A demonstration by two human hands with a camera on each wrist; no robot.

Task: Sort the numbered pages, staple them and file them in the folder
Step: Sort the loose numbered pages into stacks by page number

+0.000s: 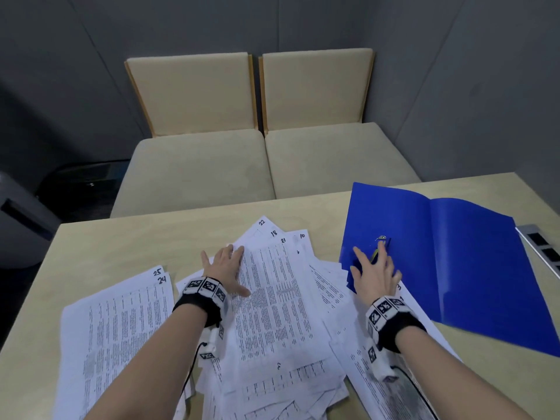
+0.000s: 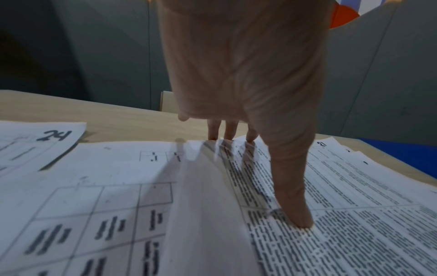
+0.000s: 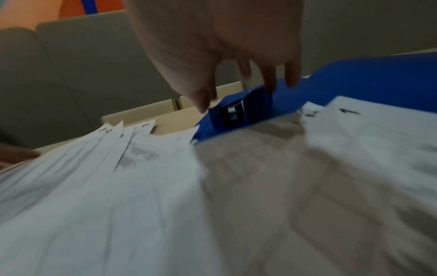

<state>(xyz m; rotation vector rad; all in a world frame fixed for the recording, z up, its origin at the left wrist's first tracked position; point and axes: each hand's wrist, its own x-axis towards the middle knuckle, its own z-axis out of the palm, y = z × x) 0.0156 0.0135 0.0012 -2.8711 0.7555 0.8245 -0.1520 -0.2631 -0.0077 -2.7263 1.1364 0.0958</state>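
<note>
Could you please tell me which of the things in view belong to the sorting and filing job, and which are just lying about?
For the job:
- numbered pages, under the left hand
- blue folder, open
- stapler, below the right hand

Lying about:
- beige seats
- grey device at the table's edge

Looks like an office meeting booth or small meeting room. Grey panel walls (image 1: 485, 86) close it in on three sides, seams visible. Light wood-grain table (image 1: 136, 237) with two beige cushioned seats (image 1: 266, 165) pushed against its far edge, wood-trimmed backrests against the rear wall. Office paperwork on the table: printed pages (image 1: 272, 298) with tables and handwritten numbers spread across the near half, open blue folder (image 1: 454, 253) toward the right edge, small stapler (image 3: 241, 110) on the folder. Grey metal strip with dark slots (image 1: 542, 253) at the right edge, maybe a power/socket bar, can't confirm. Dark floor at left.
</note>
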